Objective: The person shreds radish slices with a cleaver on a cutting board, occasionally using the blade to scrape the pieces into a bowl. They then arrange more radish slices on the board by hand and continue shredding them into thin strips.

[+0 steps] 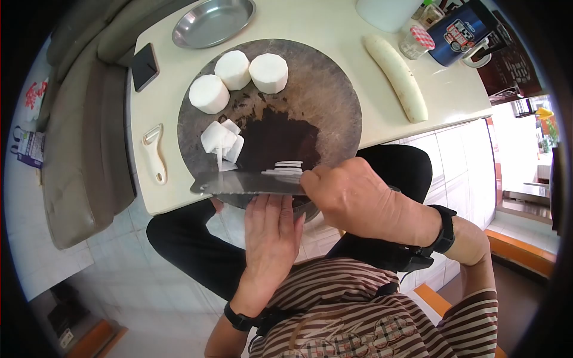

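Note:
My right hand grips a cleaver, its broad blade lying across the near edge of a round, dark chopping board. Just beyond the blade lie several thin white radish strips. My left hand is close against the near side of the blade, fingers side by side, with the fingertips and anything under them hidden. Left of the strips, flat cut radish pieces are stacked loosely. Three thick peeled radish chunks sit at the back left of the board.
A whole white radish lies right of the board. Left are a peeler and a dark phone. A metal dish stands behind. A jar with a checked lid and a blue canister occupy the far right corner.

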### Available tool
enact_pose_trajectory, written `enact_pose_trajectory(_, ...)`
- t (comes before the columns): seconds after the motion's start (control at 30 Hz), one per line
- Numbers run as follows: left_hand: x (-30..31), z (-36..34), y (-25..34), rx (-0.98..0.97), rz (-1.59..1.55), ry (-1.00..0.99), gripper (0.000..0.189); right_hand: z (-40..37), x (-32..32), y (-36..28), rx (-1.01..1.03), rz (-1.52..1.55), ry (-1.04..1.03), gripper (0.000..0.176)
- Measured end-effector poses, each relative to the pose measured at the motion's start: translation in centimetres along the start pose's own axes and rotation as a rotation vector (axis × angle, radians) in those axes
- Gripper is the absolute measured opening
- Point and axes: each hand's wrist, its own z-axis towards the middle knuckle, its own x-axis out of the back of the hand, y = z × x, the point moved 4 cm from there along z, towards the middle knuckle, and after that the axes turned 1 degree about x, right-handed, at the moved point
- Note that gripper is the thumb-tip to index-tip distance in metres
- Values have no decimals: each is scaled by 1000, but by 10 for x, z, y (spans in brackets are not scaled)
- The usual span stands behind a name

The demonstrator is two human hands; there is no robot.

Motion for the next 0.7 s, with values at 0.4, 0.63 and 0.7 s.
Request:
enact_pose_trajectory(0.4, -1, -2, -2, 2, -13, 1, 35, -5, 10, -1, 15, 13, -97, 19)
enact_pose_trajectory(0.63, 1, -1, -1, 2, 3, -7, 37, 9, 2, -2, 0, 74, -40, 18)
enact_pose_trajectory(0.7, 4, 4, 1, -13, 16, 32, 38, 5, 3, 7, -11, 72, -17, 17)
